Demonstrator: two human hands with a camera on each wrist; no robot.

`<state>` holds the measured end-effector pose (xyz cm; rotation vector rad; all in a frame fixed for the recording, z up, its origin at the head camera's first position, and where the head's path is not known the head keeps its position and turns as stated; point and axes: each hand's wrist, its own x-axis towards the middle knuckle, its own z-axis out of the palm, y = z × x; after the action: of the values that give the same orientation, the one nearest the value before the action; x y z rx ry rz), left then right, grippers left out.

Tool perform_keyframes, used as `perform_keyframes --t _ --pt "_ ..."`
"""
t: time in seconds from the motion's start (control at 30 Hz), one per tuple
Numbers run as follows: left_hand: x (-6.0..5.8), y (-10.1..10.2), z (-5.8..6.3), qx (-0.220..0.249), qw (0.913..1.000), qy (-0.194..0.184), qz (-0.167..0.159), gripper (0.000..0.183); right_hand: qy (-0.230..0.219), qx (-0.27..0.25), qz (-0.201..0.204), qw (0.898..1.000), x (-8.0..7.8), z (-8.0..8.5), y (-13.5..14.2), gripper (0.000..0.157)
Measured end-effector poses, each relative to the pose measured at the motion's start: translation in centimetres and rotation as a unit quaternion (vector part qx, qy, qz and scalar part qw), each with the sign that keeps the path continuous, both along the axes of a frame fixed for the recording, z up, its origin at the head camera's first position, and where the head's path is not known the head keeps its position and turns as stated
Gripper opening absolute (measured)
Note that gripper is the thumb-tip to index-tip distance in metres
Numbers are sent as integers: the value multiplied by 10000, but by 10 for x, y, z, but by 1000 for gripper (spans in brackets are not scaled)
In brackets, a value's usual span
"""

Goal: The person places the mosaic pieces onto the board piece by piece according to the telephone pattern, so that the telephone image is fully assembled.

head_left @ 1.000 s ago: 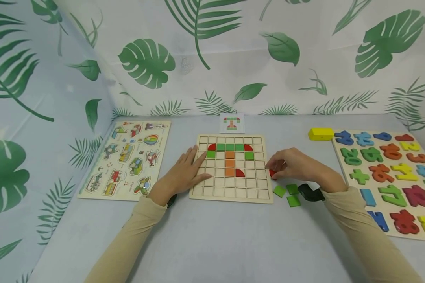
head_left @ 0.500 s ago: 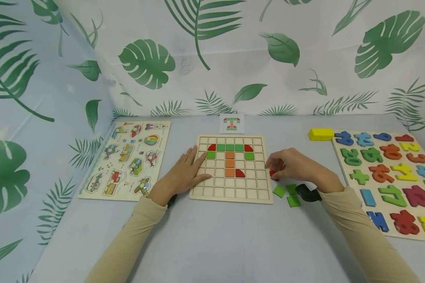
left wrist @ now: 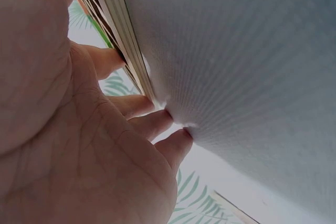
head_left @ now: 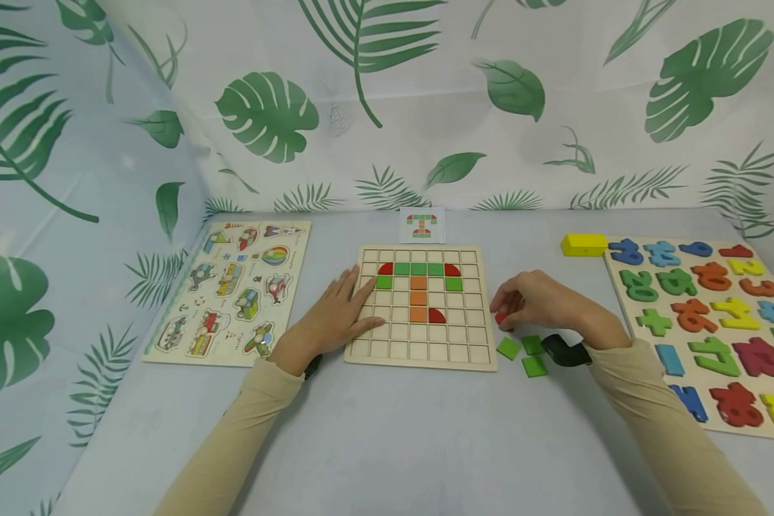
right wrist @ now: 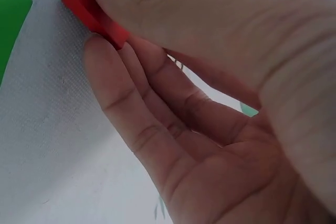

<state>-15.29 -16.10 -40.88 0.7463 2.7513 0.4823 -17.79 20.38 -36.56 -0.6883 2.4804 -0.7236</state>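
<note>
A wooden grid board point(head_left: 419, 351) lies mid-table with red, green and orange pieces set in its cells. On its left edge rests my left hand point(head_left: 332, 308), fingers spread; the left wrist view shows the fingertips point(left wrist: 181, 137) along the board's side and the tabletop. Just off the right edge, my right hand point(head_left: 542, 301) pinches a red quarter-round tile point(right wrist: 94, 17) between thumb and fingers, low over the table. The fingers cover part of the tile. Three loose green square tiles point(head_left: 534, 366) lie beside that hand. One red quarter-round piece point(head_left: 436, 315) sits right of the lowest orange square.
A pattern card point(head_left: 422, 233) lies behind the board. To the left is a picture puzzle of vehicles point(head_left: 232, 287). A number puzzle point(head_left: 709, 330) occupies the right side, with a yellow block point(head_left: 584, 244) at its far left corner. Leaf-printed cloth point(head_left: 387, 143) stands behind.
My right hand has shifted slightly to the right, away from the board's edge, with the red tile still between its fingers. My left hand and the pieces on the board have stayed put.
</note>
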Motion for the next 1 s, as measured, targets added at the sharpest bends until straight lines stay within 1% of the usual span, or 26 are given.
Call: perform_keyframes --t 0.23,0.4,0.5,0.63,0.77,1.0 --pt "0 1 0 3 10000 -24 -10 78 24 -216 131 9997 1 -1 9 17" --pt "0 1 0 24 10000 -50 -7 79 -109 -317 108 9994 0 -1 13 13" --pt "0 1 0 45 10000 -36 -9 79 -16 -298 157 9994 0 1 11 15" --pt "0 0 -1 67 10000 -10 0 78 193 -245 222 9993 0 5 3 19" --pt "0 0 -1 88 10000 -23 22 79 338 -306 204 9988 -1 8 -10 19" --pt "0 0 1 62 10000 -59 10 79 715 -887 189 9933 -3 7 -32 16"
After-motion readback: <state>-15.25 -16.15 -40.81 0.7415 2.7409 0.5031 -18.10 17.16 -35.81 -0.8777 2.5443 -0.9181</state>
